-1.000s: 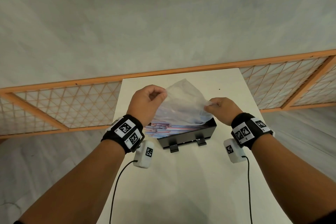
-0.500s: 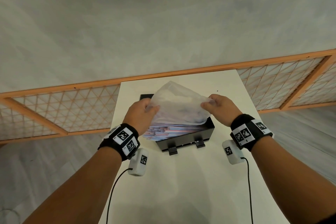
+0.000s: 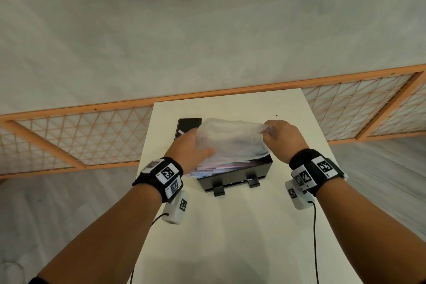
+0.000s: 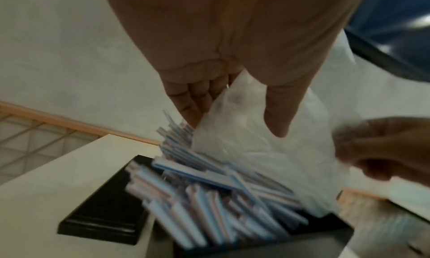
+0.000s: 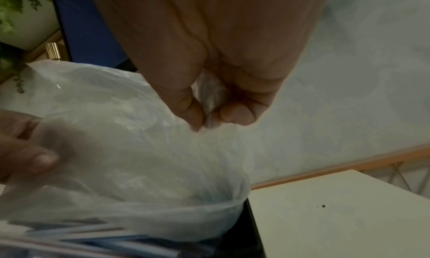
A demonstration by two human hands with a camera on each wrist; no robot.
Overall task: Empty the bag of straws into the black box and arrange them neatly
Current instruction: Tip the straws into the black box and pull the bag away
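- While the bag hangs over it, the white table (image 3: 230, 226) carries the black box (image 3: 232, 174) near its middle, toward the far edge; a flat black lid (image 3: 188, 125) lies beside the box's far left corner.
- Plastic bag (image 3: 230, 140): translucent, slack, mouth down over the box, apparently near empty, though blur hides its inside.
- Straws (image 4: 209, 203): heaped in the box, criss-crossed, some ends sticking up above the left rim.
- Left hand (image 3: 190, 151): fingers behind the bag's left side, thumb in front, gripping it just above the straws.
- Right hand (image 3: 282, 138): thumb and forefinger pinching a gathered corner of the bag, held high.
- Risk: lifting the bag could drag snagged straws over the left rim onto the table; tilted straws would resist neat arranging.
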